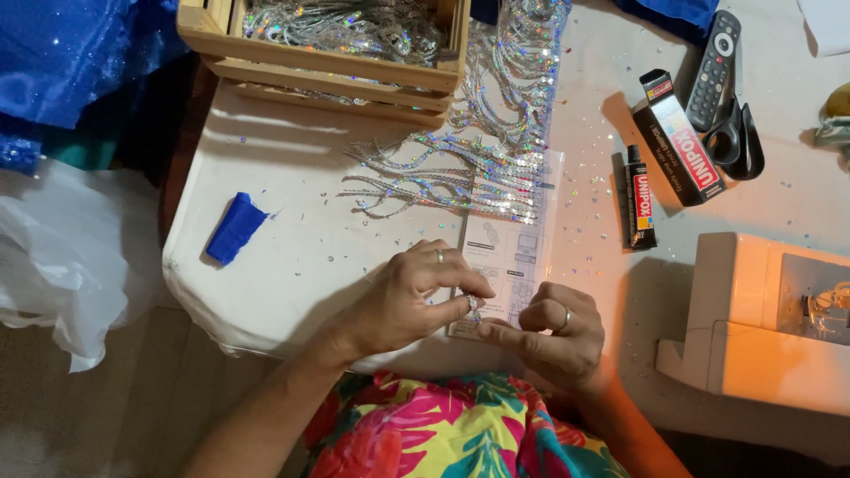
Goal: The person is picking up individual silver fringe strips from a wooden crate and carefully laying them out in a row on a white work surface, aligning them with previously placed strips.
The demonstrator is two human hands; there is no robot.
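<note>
Item: sequin piece (475, 304), small, silver, holographic glint. Pinched betw. thumb and forefinger tips of left hand (409, 296), right hand (553, 335) fingertips touching it from other side. Held just above printed paper sheet (509, 252) at near edge of surface (301, 265). Exact shape too small to tell. Sheet: white, flat, diagrams on it, far end under sequin strands (447, 181).

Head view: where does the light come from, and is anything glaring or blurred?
Head view: warm orange light tints the white box at right; sequin strands glitter with small glare spots; the crate casts a soft shadow on the table; both hands look sharp.
</note>
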